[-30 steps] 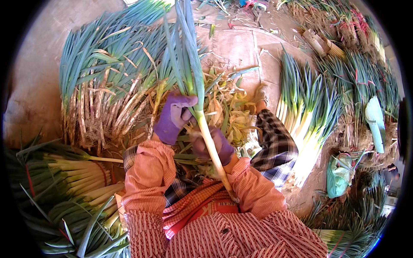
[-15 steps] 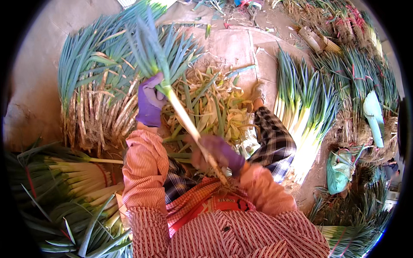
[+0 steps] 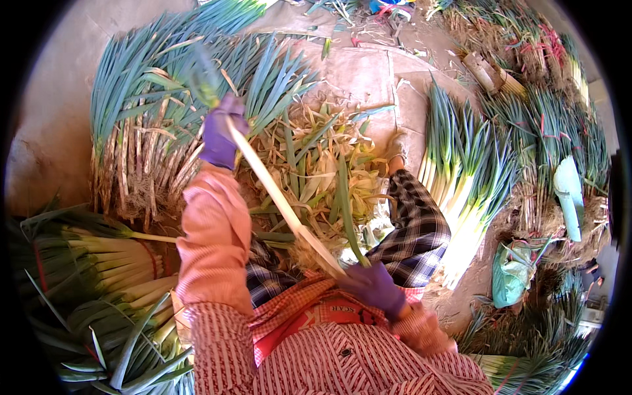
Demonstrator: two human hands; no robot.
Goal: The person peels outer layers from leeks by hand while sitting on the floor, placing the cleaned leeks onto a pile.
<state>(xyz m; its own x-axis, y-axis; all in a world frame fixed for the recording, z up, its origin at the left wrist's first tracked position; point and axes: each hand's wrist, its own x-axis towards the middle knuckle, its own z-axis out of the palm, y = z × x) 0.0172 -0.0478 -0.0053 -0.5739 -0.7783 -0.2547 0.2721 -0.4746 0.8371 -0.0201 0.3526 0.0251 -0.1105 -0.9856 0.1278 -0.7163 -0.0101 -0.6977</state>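
My left hand (image 3: 224,135), in a purple glove, is closed round the upper stalk of a long green onion (image 3: 273,197). Its blurred green top points up and away, and its white shank slants down toward my lap, ending in a brownish root tuft (image 3: 304,253). Low by my lap, my gloved right hand (image 3: 374,288) is closed on a peeled outer leaf (image 3: 350,227). A pale strip of it runs back to the onion's root end, and a green length rises from the fingers. Between my legs lies a heap of yellowed peelings (image 3: 329,178).
Unpeeled onions (image 3: 141,151) with dry stalks lie at far left; tied bundles (image 3: 112,263) are nearer left. Clean white-stalked onions (image 3: 461,178) lie beyond my right knee. Further right are more bundles (image 3: 559,125) and a green bag (image 3: 513,273). A tan sheet (image 3: 355,72) covers the floor ahead.
My right hand has moved down and right from the lower shank, drawing a peeled leaf away. My left hand and the onion have shifted slightly left.
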